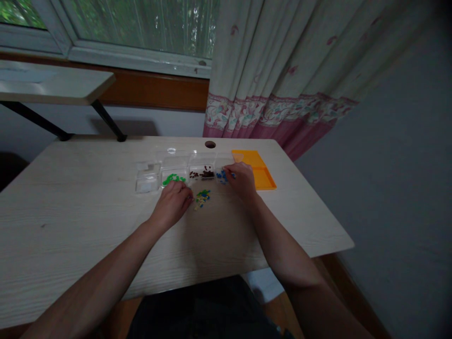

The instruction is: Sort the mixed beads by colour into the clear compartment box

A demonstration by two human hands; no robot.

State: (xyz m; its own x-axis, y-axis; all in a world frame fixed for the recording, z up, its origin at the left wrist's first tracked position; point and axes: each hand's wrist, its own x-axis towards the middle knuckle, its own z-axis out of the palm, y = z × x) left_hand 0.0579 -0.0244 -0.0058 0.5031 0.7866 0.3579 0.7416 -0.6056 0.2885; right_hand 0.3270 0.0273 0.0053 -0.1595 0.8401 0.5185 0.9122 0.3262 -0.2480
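Observation:
A clear plastic organizer box (148, 179) with several compartments lies on the pale wooden table (70, 212). One compartment holds green beads (172, 178), another dark red beads (204, 173), another blue beads (221, 176). A small loose pile of mixed beads (202, 197) lies on the table in front of the box. My left hand (173, 202) rests beside that pile, fingers curled in a pinch near the green beads. My right hand (240, 178) reaches over the blue beads, fingers bent together; what they hold is too small to see.
An orange lid or tray (259, 172) lies to the right of the box. A cable hole (210, 144) sits at the table's far edge. A second table (52, 84) stands at the back left under a window. A curtain (282, 70) hangs at the back right.

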